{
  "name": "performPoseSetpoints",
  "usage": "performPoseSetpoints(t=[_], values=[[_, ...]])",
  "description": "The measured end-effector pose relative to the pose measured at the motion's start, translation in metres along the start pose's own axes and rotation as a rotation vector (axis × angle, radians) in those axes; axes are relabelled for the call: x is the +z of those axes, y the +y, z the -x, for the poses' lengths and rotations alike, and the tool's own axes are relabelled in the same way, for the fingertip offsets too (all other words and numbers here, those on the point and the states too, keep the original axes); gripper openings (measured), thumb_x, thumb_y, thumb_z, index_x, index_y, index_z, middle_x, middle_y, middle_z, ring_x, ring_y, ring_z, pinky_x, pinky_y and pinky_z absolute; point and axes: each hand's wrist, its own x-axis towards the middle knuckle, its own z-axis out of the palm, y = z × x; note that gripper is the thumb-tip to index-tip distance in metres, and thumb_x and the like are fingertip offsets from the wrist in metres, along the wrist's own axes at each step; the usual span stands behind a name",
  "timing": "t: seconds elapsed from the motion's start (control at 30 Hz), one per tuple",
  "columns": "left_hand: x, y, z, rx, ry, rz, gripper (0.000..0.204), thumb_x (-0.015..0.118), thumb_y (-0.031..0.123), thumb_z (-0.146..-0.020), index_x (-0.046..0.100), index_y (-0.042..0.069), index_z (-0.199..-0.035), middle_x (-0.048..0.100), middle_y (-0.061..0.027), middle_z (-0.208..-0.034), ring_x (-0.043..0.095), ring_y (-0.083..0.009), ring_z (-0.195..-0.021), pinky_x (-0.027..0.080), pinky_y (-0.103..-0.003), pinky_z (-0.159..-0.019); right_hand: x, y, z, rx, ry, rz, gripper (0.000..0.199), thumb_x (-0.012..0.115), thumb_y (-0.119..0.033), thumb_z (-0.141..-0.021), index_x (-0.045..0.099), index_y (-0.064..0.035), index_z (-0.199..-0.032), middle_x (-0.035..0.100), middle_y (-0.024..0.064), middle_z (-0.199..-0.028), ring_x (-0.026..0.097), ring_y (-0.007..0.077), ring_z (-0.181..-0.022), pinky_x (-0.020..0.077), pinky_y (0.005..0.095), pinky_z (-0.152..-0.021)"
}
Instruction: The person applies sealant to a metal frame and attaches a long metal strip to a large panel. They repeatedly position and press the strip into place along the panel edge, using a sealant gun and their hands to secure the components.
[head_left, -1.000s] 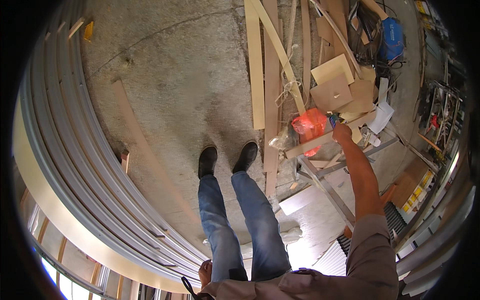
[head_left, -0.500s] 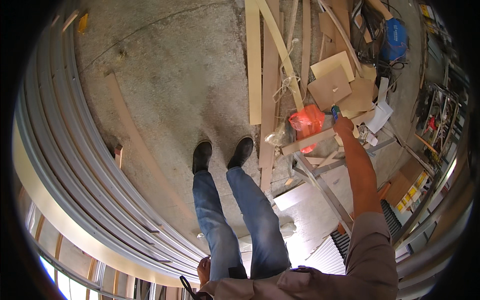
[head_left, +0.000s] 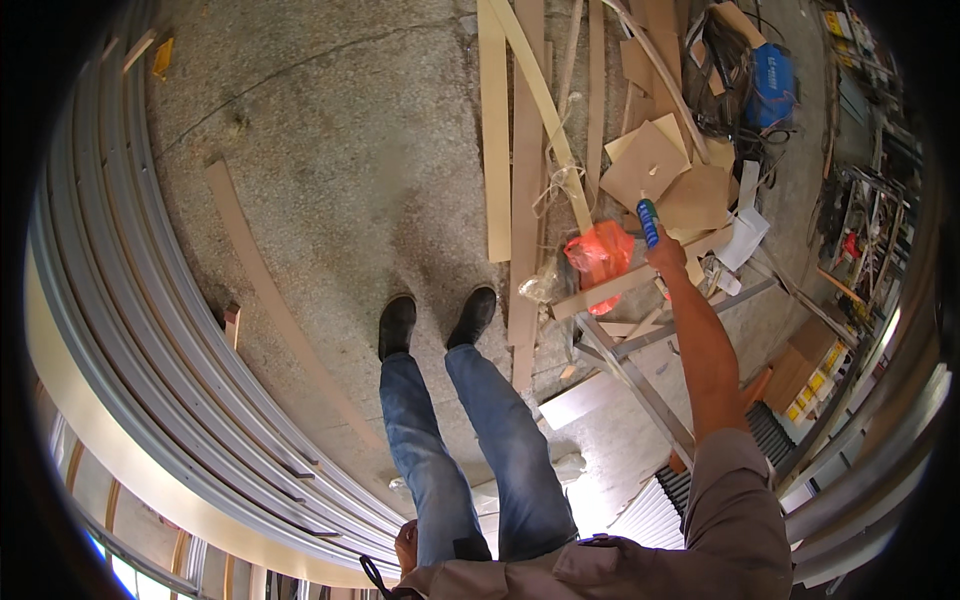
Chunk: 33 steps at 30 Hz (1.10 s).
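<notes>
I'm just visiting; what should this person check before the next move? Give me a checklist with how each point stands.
1. Right hand has a grip on the blue-and-green tube: ok, wrapped around its lower end.
2. Tube's far end points away from the body: ok.
3. Tube's tip is open: cannot tell, too small.
4. Left hand is free: cannot tell; it is by the left thigh, partly hidden.
5. Dark shoes rest on the concrete floor: ok.
6. Area around the tube is tidy: not ok; a tan board and orange-red plastic bag lie there.
</notes>
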Motion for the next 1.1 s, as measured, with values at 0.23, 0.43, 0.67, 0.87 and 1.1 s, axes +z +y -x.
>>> performPoseSetpoints(t=[0.23, 0.43, 0.67, 0.87, 1.1], values=[[-0.006, 0.009, -0.002, 0.113, 0.018, 0.017, 0.021, 0.059, 0.01, -0.089, 0.068, 0.002, -0.106, 0.067, -0.0137, -0.076, 0.059, -0.0172, -0.067, 0.049, -0.032, -0.061, -0.008, -0.009, 0.029, -0.13, 0.027, -0.233, 0.093, 0.077, -0.027, -0.066, 0.034, -0.0176, -0.148, 0.065, 0.0196, -0.115, 0.062, 0.0347, -0.107, 0.0487, 0.0411, -0.091], [-0.017, 0.015, -0.004, -0.036, 0.015, -0.03, 0.022, 0.057, 0.009, -0.09, 0.069, 0.002, -0.106, 0.068, -0.0136, -0.078, 0.061, -0.018, -0.069, 0.05, -0.031, -0.063, 0.004, -0.018, 0.013, -0.164, -0.054, -1.254, 0.077, 0.074, -0.034, -0.078, 0.041, -0.0147, -0.145, 0.066, 0.0127, -0.086, 0.067, 0.0251, -0.073, 0.0526, 0.0315, -0.061], [-0.035, 0.022, -0.003, -0.047, 0.024, 0.034, 0.022, 0.059, 0.014, -0.091, 0.069, 0.001, -0.106, 0.07, -0.0129, -0.083, 0.063, -0.0168, -0.077, 0.052, -0.031, -0.071, 0.062, -0.046, 0.004, 0.062, -0.327, -1.713, 0.027, 0.067, -0.033, -0.086, 0.056, -0.011, -0.097, 0.057, 0.0045, -0.071, 0.057, 0.0167, -0.051, 0.0463, 0.0311, -0.041], [-0.031, 0.036, -0.001, -0.001, 0.028, 0.074, 0.023, 0.06, 0.015, -0.092, 0.068, -0.001, -0.106, 0.07, -0.0116, -0.086, 0.063, -0.0151, -0.079, 0.052, -0.03, -0.071, 0.098, -0.026, 0.039, 0.039, -0.383, -1.627, 0.031, 0.068, -0.025, -0.083, 0.055, -0.0115, -0.109, 0.055, 0.0045, -0.073, 0.057, 0.0175, -0.052, 0.0488, 0.0315, -0.042], [-0.045, 0.036, 0.003, 0.059, 0.045, 0.09, 0.025, 0.061, 0.018, -0.091, 0.069, 0.0, -0.107, 0.07, -0.012, -0.087, 0.063, -0.015, -0.078, 0.051, -0.029, -0.072, 0.064, -0.032, 0.09, -0.04, -0.032, -1.457, 0.053, 0.07, -0.023, -0.079, 0.052, -0.0119, -0.128, 0.063, 0.0077, -0.092, 0.063, 0.0187, -0.071, 0.0545, 0.0348, -0.062]])
